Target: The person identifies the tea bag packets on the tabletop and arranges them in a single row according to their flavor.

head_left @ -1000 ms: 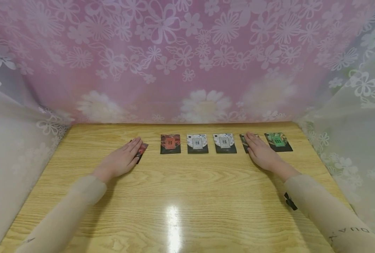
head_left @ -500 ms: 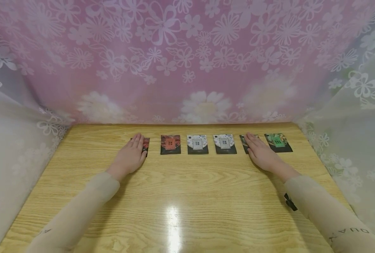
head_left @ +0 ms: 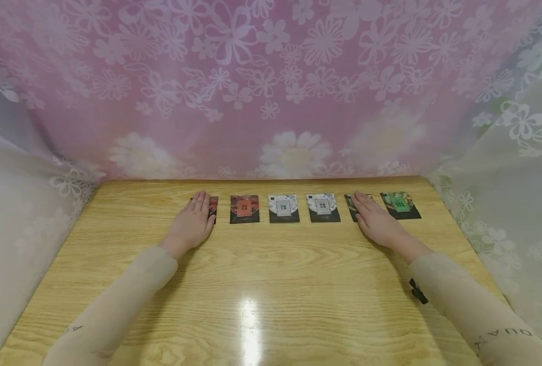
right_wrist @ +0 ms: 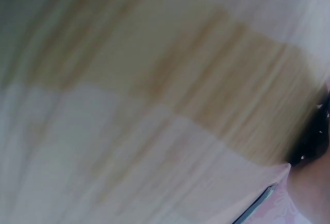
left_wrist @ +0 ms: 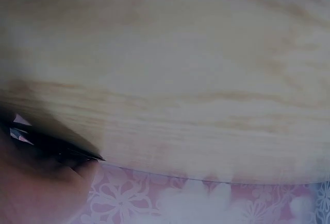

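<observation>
My left hand [head_left: 189, 223] lies with straight fingers on a red and black packet [head_left: 213, 204] at the left end of a row; most of that packet is covered. Over on the right, my right hand [head_left: 378, 221] rests flat on a dark green packet [head_left: 351, 207], whose edges alone show. Between the hands lie a red and black packet [head_left: 244, 209] and two white and black ones, a left one [head_left: 283, 209] and a right one [head_left: 323, 208]. Beyond the right hand is a green and black packet [head_left: 401, 205]. Both wrist views show a dark packet edge beside the hand.
The row lies near the far edge of a wood-grain table [head_left: 271, 269]. Behind it hangs a pink flowered curtain [head_left: 271, 91], with pale cloth at both sides. A small black item [head_left: 418, 291] shows beside the right sleeve.
My left hand has slid right and slightly away from me, and the tilted red packet beneath it now lies straight in line with the row. The right hand has stayed put.
</observation>
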Tool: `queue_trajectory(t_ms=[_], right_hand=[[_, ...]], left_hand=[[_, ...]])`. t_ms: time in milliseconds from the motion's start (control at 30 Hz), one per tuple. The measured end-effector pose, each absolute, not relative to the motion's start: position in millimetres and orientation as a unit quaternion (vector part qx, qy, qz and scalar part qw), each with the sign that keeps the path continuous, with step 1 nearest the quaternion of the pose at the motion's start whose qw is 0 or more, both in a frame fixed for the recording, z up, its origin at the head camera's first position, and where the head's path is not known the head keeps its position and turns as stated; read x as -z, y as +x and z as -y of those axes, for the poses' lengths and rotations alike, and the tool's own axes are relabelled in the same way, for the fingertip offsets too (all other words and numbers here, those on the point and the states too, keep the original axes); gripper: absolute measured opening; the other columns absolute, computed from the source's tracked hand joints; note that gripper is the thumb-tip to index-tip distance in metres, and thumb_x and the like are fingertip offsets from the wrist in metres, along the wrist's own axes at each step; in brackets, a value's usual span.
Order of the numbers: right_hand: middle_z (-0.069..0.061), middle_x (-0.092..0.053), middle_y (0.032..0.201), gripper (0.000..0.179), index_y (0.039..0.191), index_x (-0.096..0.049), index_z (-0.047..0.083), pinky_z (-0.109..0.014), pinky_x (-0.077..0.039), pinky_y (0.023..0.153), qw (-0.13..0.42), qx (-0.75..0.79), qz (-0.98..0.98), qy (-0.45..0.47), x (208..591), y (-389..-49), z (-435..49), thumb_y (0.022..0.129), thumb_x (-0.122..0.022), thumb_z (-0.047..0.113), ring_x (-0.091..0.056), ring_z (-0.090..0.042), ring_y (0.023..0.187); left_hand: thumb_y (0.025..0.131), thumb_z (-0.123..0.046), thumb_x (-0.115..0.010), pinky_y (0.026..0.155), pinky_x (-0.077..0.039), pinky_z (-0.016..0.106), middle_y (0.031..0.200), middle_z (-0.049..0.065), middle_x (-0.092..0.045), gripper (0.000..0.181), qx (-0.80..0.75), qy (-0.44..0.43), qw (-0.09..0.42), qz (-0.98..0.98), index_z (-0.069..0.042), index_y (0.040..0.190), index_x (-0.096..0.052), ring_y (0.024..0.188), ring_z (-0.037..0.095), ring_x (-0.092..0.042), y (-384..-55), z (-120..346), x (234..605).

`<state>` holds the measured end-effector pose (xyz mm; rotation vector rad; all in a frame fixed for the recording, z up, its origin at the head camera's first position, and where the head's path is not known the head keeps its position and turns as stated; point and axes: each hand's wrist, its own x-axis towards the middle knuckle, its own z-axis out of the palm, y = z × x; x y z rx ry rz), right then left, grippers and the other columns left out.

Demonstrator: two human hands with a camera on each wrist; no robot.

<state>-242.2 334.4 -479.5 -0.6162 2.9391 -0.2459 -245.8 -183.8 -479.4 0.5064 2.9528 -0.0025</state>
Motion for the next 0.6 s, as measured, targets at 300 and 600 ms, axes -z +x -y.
queue_trajectory(t_ms=[300,600], right_hand=[[-0.034,-0.019,0.172,0.06,0.164,-0.023,-0.012,-0.065,-0.02,0.132,0.056,0.087,-0.973,-0.205,475.7,-243.2,-329.9,0.114,-0.041,0.016,-0.02,-0.051,0.161],[-0.036,-0.023,0.17,0.059,0.162,-0.027,-0.014,-0.066,-0.025,0.131,0.055,0.082,-0.973,-0.209,471.1,-242.4,-324.5,0.114,-0.045,0.015,-0.025,-0.052,0.158]], left_hand=[[0.117,-0.037,-0.032,0.137,-0.019,0.054,0.176,0.029,-0.013,0.071,0.012,0.169,0.074,-0.983,0.009,0.167,-0.012,0.165,0.043,-0.016,-247.0,184.6,474.7],[0.117,-0.04,-0.033,0.137,-0.02,0.054,0.175,0.029,-0.013,0.073,0.01,0.162,0.075,-0.984,0.009,0.167,-0.011,0.165,0.043,-0.016,-246.5,189.4,476.3]])
